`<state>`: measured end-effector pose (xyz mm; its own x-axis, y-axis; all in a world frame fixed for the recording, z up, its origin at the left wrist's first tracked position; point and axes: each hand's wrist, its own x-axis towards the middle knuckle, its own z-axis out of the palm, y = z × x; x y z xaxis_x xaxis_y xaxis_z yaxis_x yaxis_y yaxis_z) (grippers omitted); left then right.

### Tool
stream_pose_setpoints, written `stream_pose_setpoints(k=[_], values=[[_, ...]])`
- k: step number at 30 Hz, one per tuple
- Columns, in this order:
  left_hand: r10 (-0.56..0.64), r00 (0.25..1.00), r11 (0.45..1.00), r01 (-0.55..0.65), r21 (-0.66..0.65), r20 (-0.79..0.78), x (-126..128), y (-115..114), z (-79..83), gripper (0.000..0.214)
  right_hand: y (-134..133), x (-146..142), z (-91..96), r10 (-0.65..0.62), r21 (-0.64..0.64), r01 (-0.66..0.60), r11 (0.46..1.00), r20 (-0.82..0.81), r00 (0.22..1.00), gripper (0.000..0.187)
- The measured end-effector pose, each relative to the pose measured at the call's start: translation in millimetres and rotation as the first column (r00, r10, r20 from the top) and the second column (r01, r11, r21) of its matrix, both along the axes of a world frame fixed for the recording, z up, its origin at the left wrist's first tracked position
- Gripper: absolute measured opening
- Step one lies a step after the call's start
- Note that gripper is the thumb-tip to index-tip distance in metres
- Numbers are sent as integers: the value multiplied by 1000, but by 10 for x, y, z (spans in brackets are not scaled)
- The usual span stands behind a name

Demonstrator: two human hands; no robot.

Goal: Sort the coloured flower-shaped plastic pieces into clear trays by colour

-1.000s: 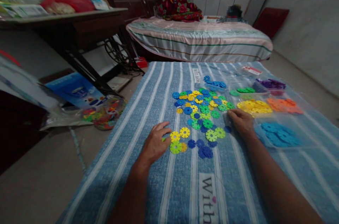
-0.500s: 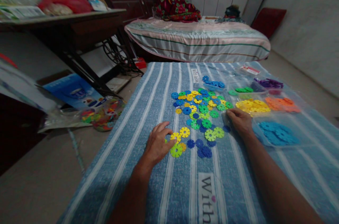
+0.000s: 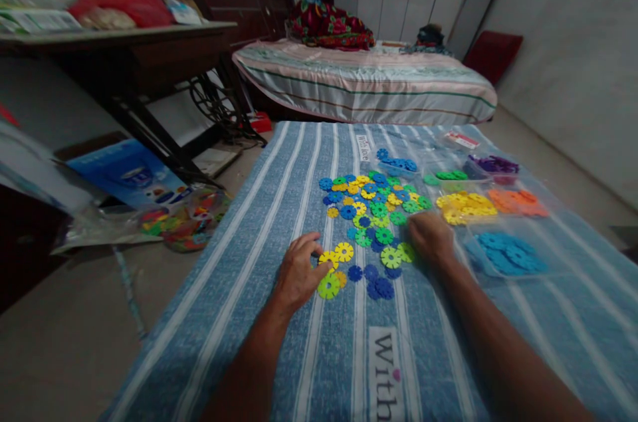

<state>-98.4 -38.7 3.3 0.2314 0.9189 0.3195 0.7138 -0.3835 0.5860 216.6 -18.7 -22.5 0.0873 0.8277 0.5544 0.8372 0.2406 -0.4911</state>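
Note:
A spread of small flower-shaped plastic discs (image 3: 371,206) in blue, green, yellow and orange lies on a blue striped cloth (image 3: 294,183). My left hand (image 3: 298,270) rests at the near left edge of the spread. Its thumb and forefinger are closed on a yellow disc (image 3: 329,258), next to another yellow disc (image 3: 343,251) and a lime one (image 3: 329,287). My right hand (image 3: 428,236) lies palm down at the right edge, fingers flat and touching a light green disc (image 3: 405,251). Dark blue discs (image 3: 379,287) lie between the hands.
Clear bags of sorted discs sit to the right: blue (image 3: 506,252), yellow (image 3: 466,206), orange (image 3: 516,201), purple (image 3: 493,164), green (image 3: 448,176). On the floor at left lie a bag of mixed discs (image 3: 184,216) and a blue box (image 3: 127,176). A bed (image 3: 363,80) stands behind.
My right hand has slid left from the yellow bag's edge to the light green discs. My left fingers have closed in on the yellow disc. The view has shifted slightly.

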Motion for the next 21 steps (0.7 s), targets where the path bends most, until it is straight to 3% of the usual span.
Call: stream_pose_setpoints(k=[3, 7, 11, 15, 21], values=[[-16, 1000, 1000, 15, 19, 17, -10, 19, -12, 8, -75, -328, 113, 169, 56, -180, 982, 158, 973, 27], [-45, 998, 998, 43, 49, 46, -42, 62, -50, 6, -186, -896, 283, 389, -2, -406, 914, 284, 876, 14], [-62, 996, 997, 58, 55, 67, -74, 108, -82, 9, -217, -1296, 323, 480, -134, -463, 876, 325, 815, 10], [-82, 992, 996, 77, 47, 99, -74, 114, -90, 11, -192, -1389, 238, 479, -168, -449, 878, 278, 833, 7], [-94, 986, 995, 87, 53, 140, -23, 94, -108, 18, -215, -1261, 194, 471, -164, -454, 876, 85, 878, 7]])
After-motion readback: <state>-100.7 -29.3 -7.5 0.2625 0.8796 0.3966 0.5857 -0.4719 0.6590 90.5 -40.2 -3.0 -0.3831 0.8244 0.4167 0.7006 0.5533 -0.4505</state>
